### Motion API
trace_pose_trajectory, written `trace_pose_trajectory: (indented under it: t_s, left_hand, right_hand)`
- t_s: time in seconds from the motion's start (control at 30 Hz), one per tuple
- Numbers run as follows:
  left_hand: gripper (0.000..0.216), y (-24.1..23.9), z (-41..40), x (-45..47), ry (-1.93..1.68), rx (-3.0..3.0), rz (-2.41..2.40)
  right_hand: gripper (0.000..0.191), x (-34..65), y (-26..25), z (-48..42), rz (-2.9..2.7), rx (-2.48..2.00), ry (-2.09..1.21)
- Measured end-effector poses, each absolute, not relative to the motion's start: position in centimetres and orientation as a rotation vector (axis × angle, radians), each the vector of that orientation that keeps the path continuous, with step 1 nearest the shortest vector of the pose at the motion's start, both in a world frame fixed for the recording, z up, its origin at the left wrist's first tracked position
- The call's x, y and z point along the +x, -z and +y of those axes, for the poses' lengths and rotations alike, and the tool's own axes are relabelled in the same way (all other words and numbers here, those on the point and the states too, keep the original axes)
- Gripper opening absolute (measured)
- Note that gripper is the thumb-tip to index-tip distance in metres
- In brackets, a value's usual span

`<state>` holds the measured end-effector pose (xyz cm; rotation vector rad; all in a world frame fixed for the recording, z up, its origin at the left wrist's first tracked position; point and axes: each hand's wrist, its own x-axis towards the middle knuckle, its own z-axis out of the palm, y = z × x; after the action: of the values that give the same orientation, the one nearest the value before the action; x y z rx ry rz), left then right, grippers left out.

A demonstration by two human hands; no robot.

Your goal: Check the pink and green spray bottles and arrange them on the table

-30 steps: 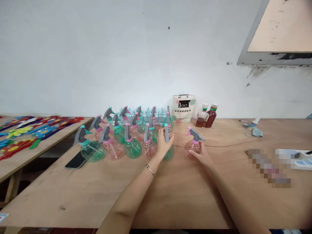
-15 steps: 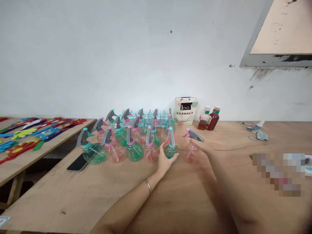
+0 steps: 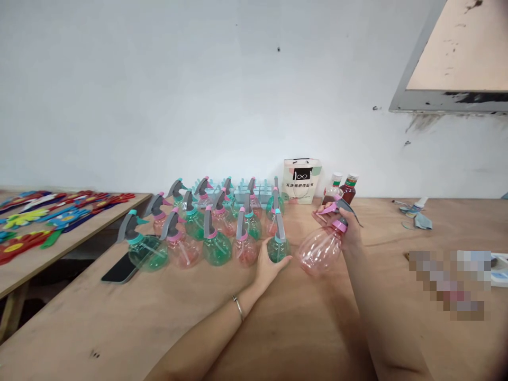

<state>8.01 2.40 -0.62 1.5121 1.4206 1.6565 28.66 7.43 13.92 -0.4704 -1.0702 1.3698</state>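
Note:
My left hand [image 3: 266, 270] is curled round the clear green spray bottle [image 3: 279, 247] at the right end of the front row, thumb across its front. That bottle stands upright on the table. My right hand [image 3: 350, 228] grips a clear pink spray bottle [image 3: 319, 251] at its neck and grey-and-pink trigger head. This bottle leans, its round base down to the left; whether the base touches the table I cannot tell. Left of my hands, several green and pink spray bottles [image 3: 217, 250] stand upright in rows, heads pointing various ways.
A phone [image 3: 118, 268] lies by the leftmost bottle. Behind the rows are pale blue compartmented trays [image 3: 260, 191], a paper bag [image 3: 301, 185] and two sauce bottles [image 3: 350, 189]. A small white-capped bottle [image 3: 419, 203] lies further right. Colourful flower-shaped pieces [image 3: 29, 216] cover the left table.
My right hand has lifted and tilted the pink spray bottle, its head swinging up and to the right. My left hand stays round the green bottle. The view has shifted slightly.

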Motion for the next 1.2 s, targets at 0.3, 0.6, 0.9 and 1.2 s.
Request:
trace_pose_trajectory:
  t_s: [0.3,0.6,0.9,1.2]
  left_hand:
    - [0.07,0.71,2.58,8.05,-1.65,1.537,1.44]
    - [0.069,0.63,2.52,7.98,-1.654,1.552,1.426]
    - [0.07,0.64,2.6,7.97,-1.639,1.548,1.438]
    - [0.07,0.86,2.65,7.95,-1.649,1.547,1.428]
  right_hand:
    - [0.021,27.49,-14.55,6.82,-1.099,-0.5,-1.403]
    - [0.027,27.75,-14.34,6.91,-1.181,-0.578,-1.386]
    - [0.024,27.98,-14.59,6.73,-1.162,-0.542,-1.353]
    - [0.019,27.65,-14.45,6.56,-1.176,-0.56,-1.341]
